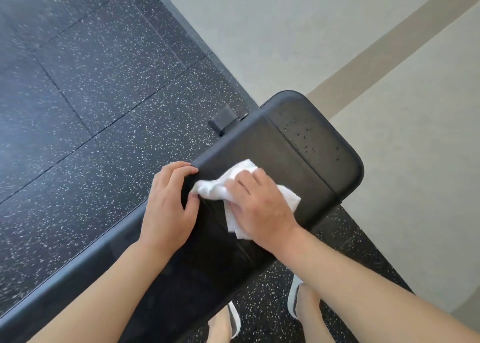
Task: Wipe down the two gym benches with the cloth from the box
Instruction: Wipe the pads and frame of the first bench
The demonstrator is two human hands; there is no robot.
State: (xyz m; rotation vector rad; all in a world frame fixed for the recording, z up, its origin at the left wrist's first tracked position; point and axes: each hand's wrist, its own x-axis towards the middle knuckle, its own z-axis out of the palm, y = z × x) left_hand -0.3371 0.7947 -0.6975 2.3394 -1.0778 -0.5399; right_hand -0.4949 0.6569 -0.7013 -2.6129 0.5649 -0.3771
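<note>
Two bare hands work on a black padded gym bench (pixel 298 145) seen from above by a head-worn camera. The right hand (pixel 262 210) lies palm down on a crumpled white cloth (pixel 220 187), its fingers spread and nearly straight, pressing the cloth flat against the bench pad. The cloth bunches out past the fingertips toward the left hand and shows again as a flat corner on the far side of the right hand's knuckles and below its palm. The left hand (pixel 168 207) grips the bench's near-left edge just beside the cloth, fingers curled over the rim and thumb touching the cloth's bunched end. Beyond the right hand's fingertips, across a seam in the upholstery, the rounded end section of the pad carries scattered droplets (pixel 301 132). A black bracket (pixel 223 120) juts from the bench's side, ahead of the left hand. Under and around the bench lies dark speckled rubber flooring (pixel 91 96), which meets a pale wall (pixel 311 31) well beyond both hands. Below the wrists, two feet in white sandals (pixel 294 298) stand on the flooring beside the bench.
</note>
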